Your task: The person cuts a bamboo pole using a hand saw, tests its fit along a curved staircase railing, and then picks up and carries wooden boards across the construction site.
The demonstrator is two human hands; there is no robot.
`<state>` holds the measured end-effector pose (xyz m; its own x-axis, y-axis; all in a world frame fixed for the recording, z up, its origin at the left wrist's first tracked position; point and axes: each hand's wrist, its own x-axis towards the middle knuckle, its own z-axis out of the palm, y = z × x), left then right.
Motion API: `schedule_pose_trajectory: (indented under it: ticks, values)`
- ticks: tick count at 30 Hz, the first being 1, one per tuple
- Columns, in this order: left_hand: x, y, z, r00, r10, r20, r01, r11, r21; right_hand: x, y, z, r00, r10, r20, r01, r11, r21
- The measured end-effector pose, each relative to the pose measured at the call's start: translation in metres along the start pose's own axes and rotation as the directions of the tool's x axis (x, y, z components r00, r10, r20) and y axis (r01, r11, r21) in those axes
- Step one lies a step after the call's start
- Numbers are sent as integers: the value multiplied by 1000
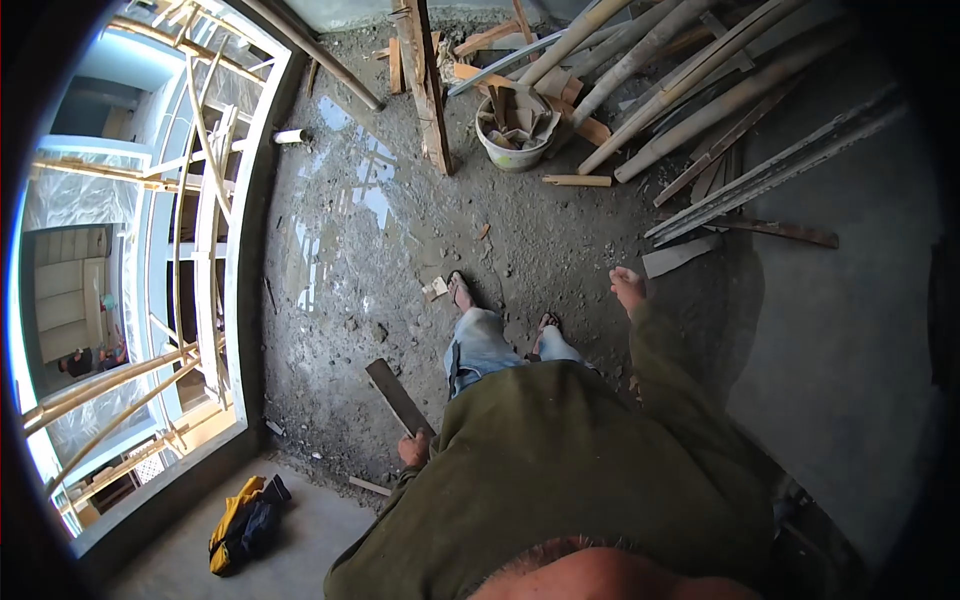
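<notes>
At the lower left, my left hand (413,449) grips the near end of a flat, narrow grey-brown board (396,394), whose far end points up and left over the wet ground. My right hand (628,287) is held out in front on the right side, its fingers curled, and I see nothing in it. Close to that hand on the ground lies a pale flat piece (681,256). Between the two hands are my legs in light jeans (485,341) and my sandalled feet.
A bucket (515,155) of scraps stands ahead, beside bamboo poles (690,85) and wood offcuts. An upright timber (424,90) rises near it. Puddles (335,190) cover the rough floor at left. A window opening with bamboo scaffolding (205,270) and a yellow-and-black bag (240,525) are on the left.
</notes>
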<state>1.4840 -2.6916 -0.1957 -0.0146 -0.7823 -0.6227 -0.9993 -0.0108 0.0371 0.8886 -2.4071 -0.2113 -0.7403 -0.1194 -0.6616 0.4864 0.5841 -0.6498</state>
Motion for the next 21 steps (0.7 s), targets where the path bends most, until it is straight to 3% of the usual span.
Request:
schedule_pose_trajectory:
  ticks: [2, 6, 8, 11, 14, 16, 18, 19, 21]
  values:
    - [17, 31, -26, 999, 6, 40, -5, 1000, -2, 6, 15, 29, 1000, 6, -11, -6, 1000, 26]
    - [103, 61, -77, 995, 92, 47, -93, 995, 26, -16, 59, 77, 940, 325, -103, -319, 945, 64]
    - [150, 90, -118, 989, 145, -10, -145, 989, 31, -37, 67, 95, 895, 442, -66, -432, 893, 124]
    - [219, 132, -192, 967, 251, 48, -253, 966, 48, -53, 66, 123, 861, 484, -157, -467, 874, 134]
    - [288, 178, -244, 881, 446, -158, -434, 895, 105, -54, 47, 150, 906, 360, -221, -292, 912, 288]
    - [317, 212, -277, 899, 433, -67, -438, 893, -102, -44, 15, 160, 919, 278, -278, -221, 950, 221]
    - [336, 240, -296, 879, 463, -115, -473, 877, -85, -25, -12, 167, 919, 246, -308, -207, 966, 155]
    - [330, 257, -311, 850, 527, -29, -522, 831, -192, -25, -34, 169, 919, 251, -303, -207, 963, 172]
    - [331, 279, -315, 822, 569, -21, -566, 811, -152, -24, -69, 169, 915, 262, -308, -206, 957, 202]
